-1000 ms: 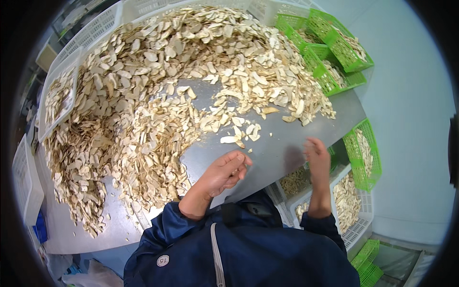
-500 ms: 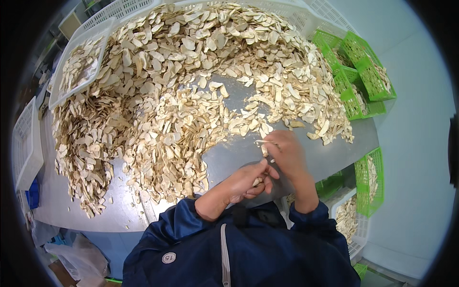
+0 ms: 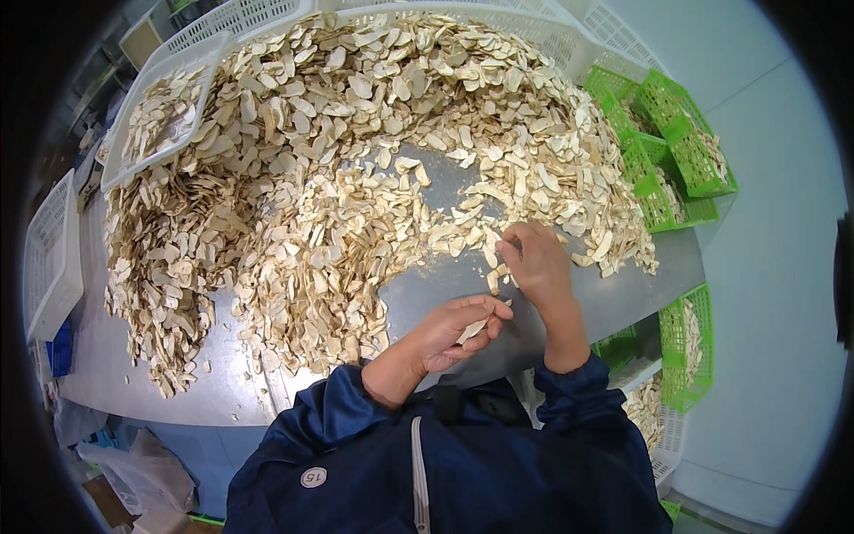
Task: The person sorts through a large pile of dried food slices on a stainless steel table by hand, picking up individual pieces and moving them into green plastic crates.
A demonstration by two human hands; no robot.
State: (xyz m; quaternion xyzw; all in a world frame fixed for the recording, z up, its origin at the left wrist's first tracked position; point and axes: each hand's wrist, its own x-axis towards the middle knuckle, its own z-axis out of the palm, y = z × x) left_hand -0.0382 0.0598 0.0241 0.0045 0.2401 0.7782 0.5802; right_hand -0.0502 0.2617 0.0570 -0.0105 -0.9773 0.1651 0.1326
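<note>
Pale, dried slices (image 3: 311,240), perhaps mushroom or root, form a large curved heap on the metal table. My left hand (image 3: 455,334), palm partly up near the table's front edge, has its fingers curled around a pale slice (image 3: 472,331). Farther forward and to the right, my right hand (image 3: 538,267) has bent fingers, with thumb and fingertips close together at the near edge of the loose slices (image 3: 454,238). Anything between those fingertips is too small or hidden to make out. A few small pieces (image 3: 494,281) lie between the hands.
Bare metal table (image 3: 414,298) shows in front of the heap. A white basket (image 3: 191,116) with slices stands at the left, an emptier white crate (image 3: 55,258) beyond the table's left edge. Green baskets (image 3: 654,182) holding slices line the right, another green basket (image 3: 703,347) below them.
My right hand has moved slightly forward, away from my left, and the thin piece at its fingertips no longer shows. My left hand has turned, showing more of its slice.
</note>
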